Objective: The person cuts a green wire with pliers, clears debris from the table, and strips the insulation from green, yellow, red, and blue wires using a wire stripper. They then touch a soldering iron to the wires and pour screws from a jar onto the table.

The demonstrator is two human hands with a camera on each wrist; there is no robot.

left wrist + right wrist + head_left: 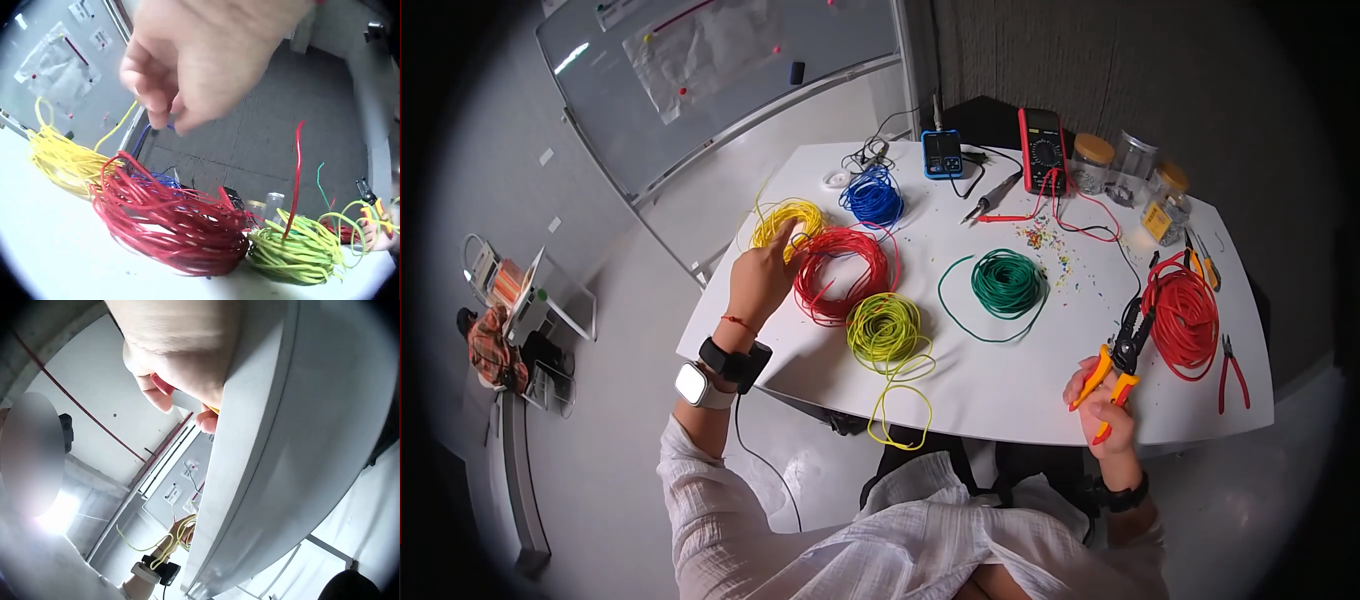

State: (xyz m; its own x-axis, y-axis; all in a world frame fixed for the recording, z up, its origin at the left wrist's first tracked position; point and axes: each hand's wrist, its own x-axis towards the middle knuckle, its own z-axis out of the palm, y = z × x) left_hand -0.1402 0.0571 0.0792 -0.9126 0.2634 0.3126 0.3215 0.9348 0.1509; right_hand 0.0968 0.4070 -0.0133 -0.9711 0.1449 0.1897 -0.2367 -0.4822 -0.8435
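The fingers of the left hand [762,280] hung loosely bent in the air, with no strand plainly pinched between them. In the head view that hand was over the yellow coil [803,210], which lay on the far left side of the large red ring of wire [872,262] and touched it. The fingers of the right hand [1116,430] were wrapped round the handles of the wire strippers [1133,342], well to the right of the red ring and by the near edge of the table [1010,385].

The step in hand looked like a reach among the coils, with the tool at the ready. The next move seemed to call for lowering thumb and fingertips onto one loose strand and drawing it clear, without dragging the red ring along.

The lime coil [885,325] rested against the red ring's near side; the blue coil [873,198] sat just beyond it. The green coil [1006,281] stood apart to its right, and farther right lay a second red bundle [1183,318]. The multimeter [1045,150] stood beyond the ring, far to its right.
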